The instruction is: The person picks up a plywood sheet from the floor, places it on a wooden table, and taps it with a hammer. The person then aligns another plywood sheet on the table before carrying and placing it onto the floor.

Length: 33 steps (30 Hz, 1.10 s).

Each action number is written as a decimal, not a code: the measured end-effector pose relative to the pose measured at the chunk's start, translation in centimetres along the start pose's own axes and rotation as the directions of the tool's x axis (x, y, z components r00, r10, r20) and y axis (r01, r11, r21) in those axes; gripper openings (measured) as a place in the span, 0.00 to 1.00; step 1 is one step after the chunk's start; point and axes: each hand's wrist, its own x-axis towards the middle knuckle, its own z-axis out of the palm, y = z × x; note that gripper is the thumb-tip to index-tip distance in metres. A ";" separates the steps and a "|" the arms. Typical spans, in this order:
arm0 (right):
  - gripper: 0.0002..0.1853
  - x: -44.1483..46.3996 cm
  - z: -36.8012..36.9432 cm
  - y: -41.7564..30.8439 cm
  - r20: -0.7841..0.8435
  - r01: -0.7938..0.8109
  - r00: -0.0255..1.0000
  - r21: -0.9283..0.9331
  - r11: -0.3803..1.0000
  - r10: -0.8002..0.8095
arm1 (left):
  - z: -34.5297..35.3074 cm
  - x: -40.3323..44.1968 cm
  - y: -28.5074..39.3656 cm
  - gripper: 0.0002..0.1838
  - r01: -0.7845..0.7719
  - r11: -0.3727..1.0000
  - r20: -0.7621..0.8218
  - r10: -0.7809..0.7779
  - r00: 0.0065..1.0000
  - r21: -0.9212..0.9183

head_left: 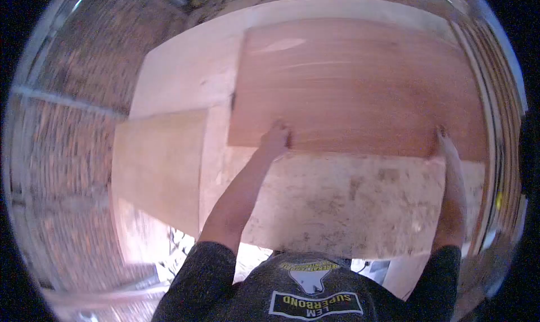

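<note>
A large reddish-brown plywood sheet point(360, 86) lies over a paler board surface point(360, 204). My left hand point(277, 137) is at its near edge, left of the middle, with the fingers curled onto the sheet. Toward the right end of that same edge, my right hand point(444, 139) also grips the sheet. Motion blur softens both hands, and the thumbs are hard to make out.
A smaller yellowish board point(160, 153) rests on the left part of the surface. Stacked sheet edges point(500, 136) rise along the right side. A brick wall point(67, 147) stands at the left.
</note>
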 end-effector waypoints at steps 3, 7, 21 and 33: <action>0.71 -4.4 -5.4 -6.4 0.153 0.101 0.986 -0.243 0.965 -0.065 | -0.3 1.9 0.8 0.47 -0.025 0.995 -0.050 0.029 0.998 0.094; 0.82 -3.8 -6.0 -7.1 0.175 0.156 0.979 -0.310 0.938 -0.105 | -5.3 1.5 3.3 0.49 0.022 0.998 0.048 -0.025 0.999 0.062; 0.80 1.1 -5.9 -7.2 0.164 0.187 0.977 -0.328 0.926 -0.140 | -4.3 8.0 0.9 0.46 0.075 0.996 0.049 -0.077 0.996 0.048; 0.79 4.7 -6.2 -7.5 0.155 0.186 0.977 -0.299 0.936 -0.145 | -6.5 10.6 1.2 0.52 0.050 0.987 0.110 -0.067 0.992 0.153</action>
